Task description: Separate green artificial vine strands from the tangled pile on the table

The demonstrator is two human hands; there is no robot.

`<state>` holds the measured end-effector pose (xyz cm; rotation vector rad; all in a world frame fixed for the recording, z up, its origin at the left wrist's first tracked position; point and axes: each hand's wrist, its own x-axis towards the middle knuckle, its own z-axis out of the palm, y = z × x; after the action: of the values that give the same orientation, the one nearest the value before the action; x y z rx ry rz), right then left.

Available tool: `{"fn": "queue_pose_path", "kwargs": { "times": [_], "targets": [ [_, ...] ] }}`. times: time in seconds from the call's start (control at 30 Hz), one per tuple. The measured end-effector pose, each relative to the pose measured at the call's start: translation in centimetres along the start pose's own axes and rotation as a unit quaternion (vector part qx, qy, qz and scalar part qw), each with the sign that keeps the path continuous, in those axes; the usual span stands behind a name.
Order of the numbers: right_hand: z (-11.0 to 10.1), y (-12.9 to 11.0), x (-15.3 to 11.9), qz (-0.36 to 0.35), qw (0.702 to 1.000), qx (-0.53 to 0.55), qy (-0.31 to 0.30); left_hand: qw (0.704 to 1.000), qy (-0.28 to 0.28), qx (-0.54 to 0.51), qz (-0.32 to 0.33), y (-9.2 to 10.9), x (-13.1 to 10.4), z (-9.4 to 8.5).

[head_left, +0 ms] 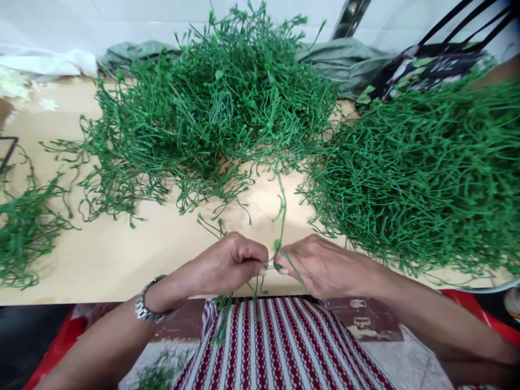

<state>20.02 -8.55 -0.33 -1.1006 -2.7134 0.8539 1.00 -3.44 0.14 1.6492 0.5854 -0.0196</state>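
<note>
Both hands meet over the table's front edge, a small gap between them. My left hand is closed in a pinch on thin green artificial stems, whose ends stick out above the fist and hang below it. Facing it, my right hand is also closed, pinching a green artificial stem that rises from its fingertips, with another piece slanting across the knuckles. Thin strands span the gap between the two sets of fingertips. How the stems join there is too small to make out.
A big heap of green stems covers the back of the table. Another large pile lies on the right, and a smaller bunch at the left. Behind stand a patterned black bag and grey-green cloth. More stems lie below.
</note>
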Motion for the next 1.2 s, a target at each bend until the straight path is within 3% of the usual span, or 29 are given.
{"fn": "queue_pose_path", "kwargs": {
  "times": [0.13,0.23,0.37,0.47,0.6,0.7,0.8,0.87,0.93,1.0,1.07,1.2],
  "targets": [
    [-1.6,-1.4,-0.9,-0.080,0.995,-0.015,-0.049,0.997,-0.050,0.053,0.015,1.7,-1.6,0.1],
    [-2.7,-0.7,-2.2,-0.080,0.997,0.006,-0.013,0.997,-0.045,0.057,0.021,2.3,-2.9,-0.6],
    [-2.8,1.6,-2.7,-0.003,0.996,-0.011,0.086,0.996,0.071,-0.050,-0.023,1.9,-3.0,-1.5],
    [-1.4,2.2,-1.0,0.000,0.989,0.071,0.133,0.982,0.146,-0.122,-0.002,0.8,-1.3,-1.4],
    [0.8,1.8,1.4,0.050,0.955,0.217,0.197,0.962,0.215,-0.169,0.013,-1.1,0.7,-0.7],
    [2.0,1.3,2.0,0.068,0.941,0.273,0.190,0.950,0.261,-0.169,0.028,-2.1,1.2,-0.1],
    [3.1,0.9,2.3,0.150,0.909,0.338,0.191,0.944,0.294,-0.134,0.062,-2.7,1.5,0.7],
    [4.0,0.8,2.7,0.181,0.872,0.405,0.208,0.931,0.351,-0.063,0.081,-3.1,1.8,1.4],
    [4.9,0.6,3.2,0.164,0.819,0.502,0.223,0.902,0.422,0.020,0.093,-3.6,2.2,2.2],
    [5.5,0.6,3.7,0.133,0.769,0.582,0.229,0.881,0.459,0.037,0.106,-4.0,2.7,2.8],
    [5.9,0.6,4.0,0.121,0.749,0.606,0.240,0.883,0.454,-0.040,0.116,-4.1,3.1,3.2],
    [5.9,0.7,3.9,0.159,0.759,0.578,0.253,0.872,0.399,-0.270,0.087,-3.6,3.5,3.0]
  ]
}}
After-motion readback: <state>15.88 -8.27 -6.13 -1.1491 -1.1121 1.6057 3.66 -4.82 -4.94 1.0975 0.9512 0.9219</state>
